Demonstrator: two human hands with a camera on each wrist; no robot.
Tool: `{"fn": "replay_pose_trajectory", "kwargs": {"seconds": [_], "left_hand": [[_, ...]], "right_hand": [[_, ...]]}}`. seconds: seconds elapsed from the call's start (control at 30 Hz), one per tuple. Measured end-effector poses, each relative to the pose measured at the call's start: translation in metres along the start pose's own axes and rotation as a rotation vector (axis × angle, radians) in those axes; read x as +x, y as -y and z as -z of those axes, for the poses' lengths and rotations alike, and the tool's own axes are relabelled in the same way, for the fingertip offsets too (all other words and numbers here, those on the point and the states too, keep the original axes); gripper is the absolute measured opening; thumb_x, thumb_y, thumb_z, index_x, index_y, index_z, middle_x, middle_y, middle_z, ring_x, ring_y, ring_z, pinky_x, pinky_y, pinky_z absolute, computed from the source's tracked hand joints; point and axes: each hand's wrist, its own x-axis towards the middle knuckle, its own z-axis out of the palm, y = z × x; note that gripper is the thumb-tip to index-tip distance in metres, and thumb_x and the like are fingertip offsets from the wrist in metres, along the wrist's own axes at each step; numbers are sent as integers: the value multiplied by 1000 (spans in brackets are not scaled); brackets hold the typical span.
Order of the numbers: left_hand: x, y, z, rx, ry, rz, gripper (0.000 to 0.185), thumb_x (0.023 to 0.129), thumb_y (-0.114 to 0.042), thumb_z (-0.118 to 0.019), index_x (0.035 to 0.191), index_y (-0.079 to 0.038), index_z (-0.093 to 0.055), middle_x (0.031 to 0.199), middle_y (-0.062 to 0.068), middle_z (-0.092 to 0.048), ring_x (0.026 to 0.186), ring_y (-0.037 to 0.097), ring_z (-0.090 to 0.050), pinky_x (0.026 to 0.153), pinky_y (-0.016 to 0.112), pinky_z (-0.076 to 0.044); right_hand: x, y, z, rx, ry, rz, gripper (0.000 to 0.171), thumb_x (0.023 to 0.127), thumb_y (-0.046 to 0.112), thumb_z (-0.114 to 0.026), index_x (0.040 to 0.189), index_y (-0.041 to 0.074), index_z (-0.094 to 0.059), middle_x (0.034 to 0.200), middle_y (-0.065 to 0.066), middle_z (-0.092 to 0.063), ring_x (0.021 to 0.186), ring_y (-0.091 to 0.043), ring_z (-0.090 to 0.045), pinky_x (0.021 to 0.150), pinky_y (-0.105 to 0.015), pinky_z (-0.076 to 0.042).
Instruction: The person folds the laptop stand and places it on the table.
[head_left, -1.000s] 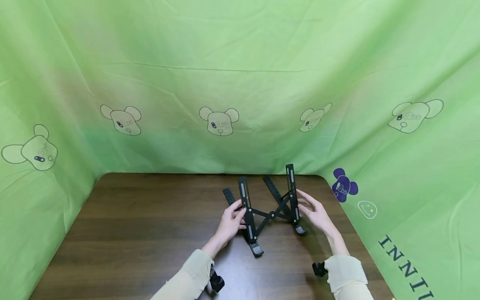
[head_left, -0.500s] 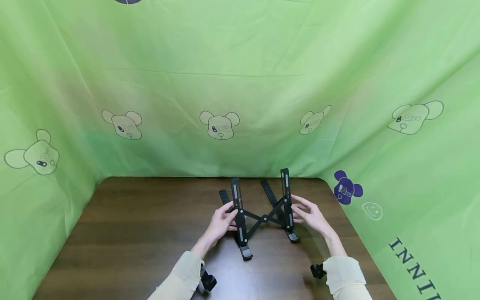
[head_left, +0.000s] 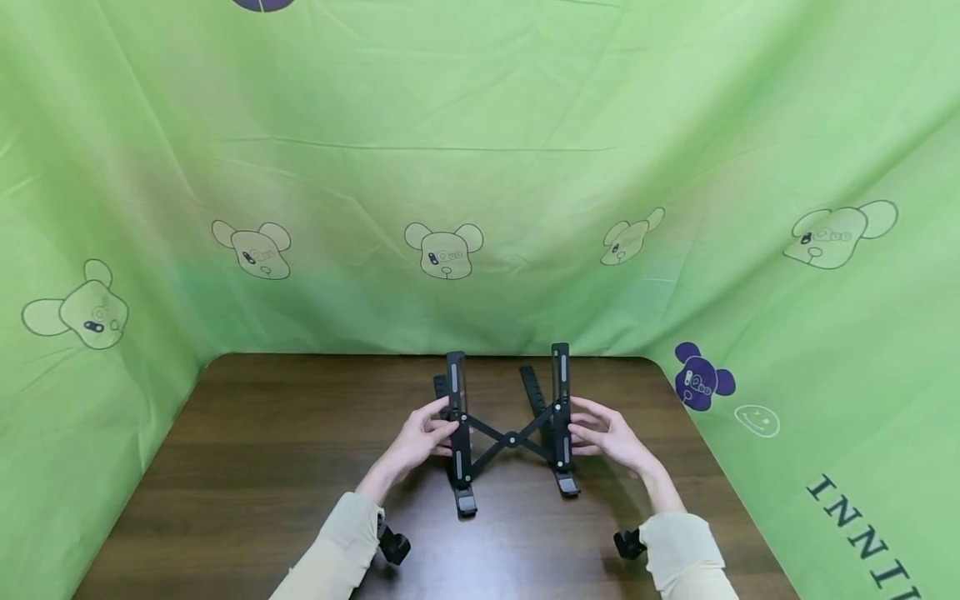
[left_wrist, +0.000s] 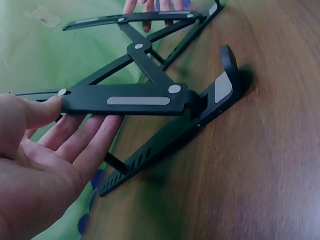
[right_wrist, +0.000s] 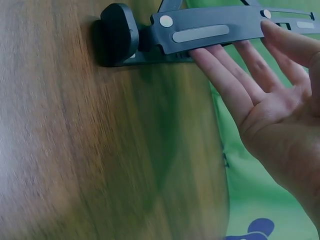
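A black folding laptop stand [head_left: 512, 439] is spread out on the wooden table, its two long side rails joined by crossed bars. Grey pads line the rails, and hooked lips stick out at the near ends. My left hand [head_left: 421, 435] grips the left rail, thumb on its edge and fingers underneath, as the left wrist view shows with the hand [left_wrist: 55, 150]. On the opposite side my right hand [head_left: 609, 435] holds the right rail; in the right wrist view that hand [right_wrist: 280, 105] has its thumb at the rail's edge and its fingertips below it.
The brown wooden table [head_left: 285, 467] runs back to a green cloth [head_left: 450, 183] printed with bear heads, which also hangs at both sides. A small black device [head_left: 393, 546] sits at the left wrist, another black device [head_left: 630, 543] at the right.
Both hands have shifted the laptop stand left and slightly toward me. It has turned to face me more squarely, and both hands keep their hold.
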Motion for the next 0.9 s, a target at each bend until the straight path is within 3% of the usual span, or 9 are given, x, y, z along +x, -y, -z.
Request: {"fn": "replay_pose_trajectory", "kwargs": {"seconds": [0.13,0.4,0.67,0.77,0.9], "left_hand": [[-3,3,3,24,-4,0,56,113,-1,-56,167,-1,-41,132,37,-72,103,32,-83,90,43,-70],[-9,5,7,8,-44,-65,53,114,-3,-55,165,1,-43,129,45,-69,111,58,-76,86,42,-69],[-11,2,18,20,-53,-62,52,112,-1,-56,163,5,-44,127,45,-69,110,56,-77,84,43,-70],[-11,2,19,29,-135,-49,52,110,0,-60,160,6,-48,119,40,-75,101,49,-82,78,38,-70],[-12,1,16,29,-304,-37,51,105,4,-68,154,7,-56,98,24,-80,88,42,-84,70,31,-68]], "right_hand": [[5,-2,-6,-11,-26,-22,66,111,2,-59,164,-16,-24,117,9,-76,97,-15,-79,87,-43,-70],[13,-6,-21,25,-57,-65,63,113,8,-59,162,-17,-29,113,8,-78,88,-12,-79,79,-43,-71],[17,-6,-32,51,-97,-45,59,111,5,-61,159,-18,-34,108,10,-78,90,-12,-79,74,-42,-71],[18,-5,-37,67,-99,-49,58,111,4,-61,158,-18,-35,107,11,-78,90,-11,-79,74,-42,-71],[18,-5,-43,90,-113,-46,57,110,5,-63,156,-17,-38,106,11,-79,89,-12,-79,73,-43,-71]]}}
